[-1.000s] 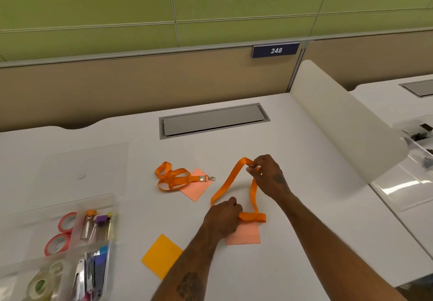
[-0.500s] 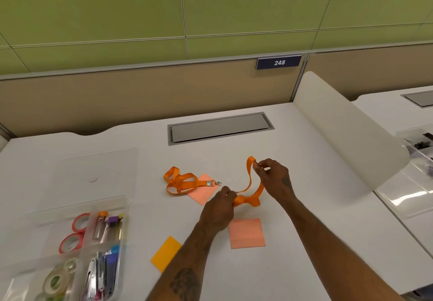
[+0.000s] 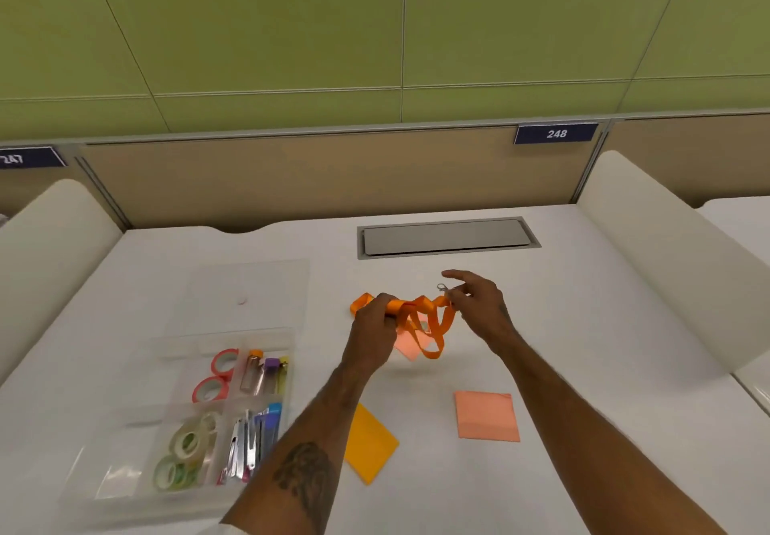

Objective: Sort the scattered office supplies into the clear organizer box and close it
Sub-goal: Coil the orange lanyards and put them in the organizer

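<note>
Both hands hold an orange lanyard [image 3: 433, 326] above the desk [image 3: 604, 368], a little in front of the grey hatch [image 3: 446, 238]. The left hand [image 3: 371, 328] has its fingers curled round a bunched part of the strap. The right hand [image 3: 479, 309] pinches the strap's end between thumb and curled fingers, just below the metal clip [image 3: 441, 287] — its forefinger sticks out straight, touching nothing. Between the hands the strap runs in folds, and two loops hang down over a salmon note [image 3: 410, 347] that lies on the desk. A bit of orange strap [image 3: 360, 301] shows past the left knuckles; I cannot tell whether it is the same lanyard.

The clear box [image 3: 125, 443] stands open at the left, well apart from the hands, its lid [image 3: 250, 284] lying flat behind it. Inside are red tape rolls [image 3: 216, 374], clear tape rolls [image 3: 185, 447] and other small items in separate compartments. Nearer the person, a yellow note [image 3: 371, 447] lies by the left forearm, and a second salmon note [image 3: 487, 416] lies between the arms.
</note>
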Available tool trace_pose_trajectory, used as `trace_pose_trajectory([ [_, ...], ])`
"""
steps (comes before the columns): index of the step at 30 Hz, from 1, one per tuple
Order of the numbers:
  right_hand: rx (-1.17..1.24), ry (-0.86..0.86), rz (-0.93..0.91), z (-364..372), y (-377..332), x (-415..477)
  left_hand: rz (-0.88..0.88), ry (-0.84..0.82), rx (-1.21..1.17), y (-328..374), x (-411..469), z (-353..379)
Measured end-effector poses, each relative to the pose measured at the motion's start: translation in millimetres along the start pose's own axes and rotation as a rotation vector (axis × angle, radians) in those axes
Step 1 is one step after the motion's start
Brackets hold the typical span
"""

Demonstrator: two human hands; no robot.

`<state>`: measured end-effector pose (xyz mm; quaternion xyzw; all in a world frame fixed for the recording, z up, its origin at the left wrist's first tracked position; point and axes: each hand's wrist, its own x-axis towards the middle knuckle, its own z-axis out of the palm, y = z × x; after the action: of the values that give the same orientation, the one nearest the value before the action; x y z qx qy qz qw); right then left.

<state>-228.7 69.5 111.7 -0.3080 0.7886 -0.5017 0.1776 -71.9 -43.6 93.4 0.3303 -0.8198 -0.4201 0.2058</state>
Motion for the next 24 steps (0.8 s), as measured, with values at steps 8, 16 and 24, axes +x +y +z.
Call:
trace_pose_trajectory([
  [8,0.14,-0.275,-0.018,67.0,-76.9,-18.2,0.014,0.129,0.034,-30.0,-7.7,-78.5],
  [16,0.022,-0.47,-0.138,153.4,-136.5,-38.9,0.02,0.154,-0.044,-69.4,-28.9,-172.6],
  [24,-0.111,-0.567,-0.166,243.2,-183.7,-62.4,0.044,0.138,-0.124,-119.1,-45.7,-261.0],
])
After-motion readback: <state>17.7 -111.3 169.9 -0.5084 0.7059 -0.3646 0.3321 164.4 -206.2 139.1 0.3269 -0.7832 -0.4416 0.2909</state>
